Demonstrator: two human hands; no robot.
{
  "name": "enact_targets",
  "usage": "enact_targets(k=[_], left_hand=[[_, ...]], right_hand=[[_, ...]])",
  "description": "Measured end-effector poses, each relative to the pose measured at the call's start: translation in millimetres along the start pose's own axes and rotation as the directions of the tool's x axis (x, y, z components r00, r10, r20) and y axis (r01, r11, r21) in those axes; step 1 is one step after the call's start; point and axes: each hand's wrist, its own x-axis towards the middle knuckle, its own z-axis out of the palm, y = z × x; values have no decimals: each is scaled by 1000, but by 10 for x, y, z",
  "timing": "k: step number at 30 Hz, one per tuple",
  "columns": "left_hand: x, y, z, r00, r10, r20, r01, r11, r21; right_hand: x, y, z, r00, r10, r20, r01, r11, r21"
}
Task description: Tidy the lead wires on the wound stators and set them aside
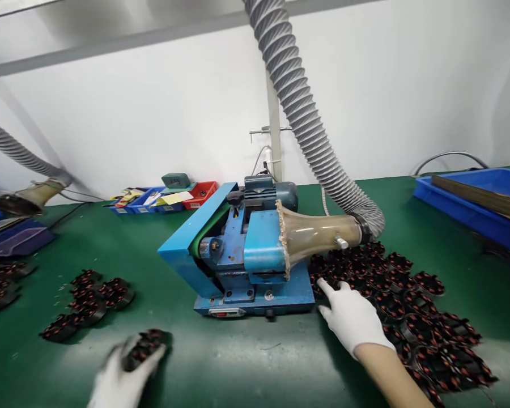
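My left hand (117, 377), in a white glove and blurred by motion, is at the lower left, closed around a black wound coil part (147, 347) with red-copper windings. My right hand (352, 317), also gloved, lies flat with fingers spread on the green table, its fingertips at the near edge of a big pile of the same coil parts (408, 306). Between the hands stands a blue belt-grinder machine (238, 255) with a tan suction funnel (318, 235) on its right side.
A grey ribbed hose (297, 113) runs from the funnel up to the ceiling. Several coil parts (89, 300) lie at the left. Small blue and red bins (161, 198) sit at the back. A blue tray (471, 198) stands at the right. A second hose and funnel (21, 195) is far left.
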Motion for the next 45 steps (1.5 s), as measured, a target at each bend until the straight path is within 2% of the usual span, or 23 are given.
enact_targets(k=[2,4,6,7,8,9,10,11,12,14,16,18,19,20,23,26,28,30,33,35,37,39,45], left_hand=[[54,136,-84,983,-134,-123,138,990,26],[-126,294,-26,979,-179,-100,170,981,-89],[-502,452,159,987,-107,122,143,929,-341],[-729,535,275,964,20,267,128,841,-526],[-958,625,388,890,185,416,193,674,-713],[-1169,721,489,765,313,562,361,515,-778],[-1349,824,570,605,371,705,552,443,-707],[-1485,930,627,456,415,787,678,411,-609],[-1576,1035,659,382,442,811,727,398,-559],[-1638,1224,661,268,480,835,799,373,-472],[-1608,1367,605,187,510,839,863,322,-388],[-1569,1456,525,128,481,867,908,294,-298],[-1561,1482,482,135,443,886,909,300,-288],[-1563,1496,438,168,413,895,892,322,-316],[-1603,1476,302,311,429,848,769,411,-490],[-1632,1402,183,482,536,693,473,507,-721],[-1636,1361,159,579,559,594,281,546,-789],[-1638,1351,208,667,513,540,244,535,-809],[-1627,1397,398,825,351,443,241,491,-837],[-1592,1450,548,901,229,368,217,495,-841],[-1531,1507,670,921,127,367,258,507,-823],[-1461,1567,746,913,84,400,310,496,-811],[-1326,1726,791,907,118,404,315,446,-838]], right_hand=[[3,-27,12,1000,-3,10,2,1000,19],[-82,-17,12,999,-29,44,26,998,58],[-239,13,-37,995,-57,78,50,994,96],[-331,23,-85,992,-87,87,75,988,134],[-424,27,-148,986,-135,96,114,975,192],[-508,22,-220,974,-202,106,167,947,275],[-580,9,-293,947,-297,122,230,894,386],[-635,-8,-359,915,-383,125,274,820,503],[-673,-29,-413,894,-435,108,284,736,615],[-700,-70,-462,918,-393,51,206,582,787],[-680,-112,-441,967,-255,22,89,415,906],[-638,-167,-382,983,-182,14,29,233,972],[-615,-198,-350,985,-174,-3,30,148,989],[-593,-230,-322,987,-161,-23,35,70,997],[-536,-290,-280,990,-137,28,-50,-160,986],[-483,-270,-302,986,-88,143,-167,-440,882],[-461,-263,-316,993,25,118,-88,-520,850],[-457,-318,-288,997,61,50,-21,-404,915],[-462,-541,-154,998,-70,5,-11,-88,996],[-434,-725,-52,998,-71,1,4,75,997],[-365,-872,4,1000,-7,-19,20,198,980],[-273,-953,-5,999,34,-42,30,284,958],[-99,-953,-179,994,43,-104,75,443,893]])
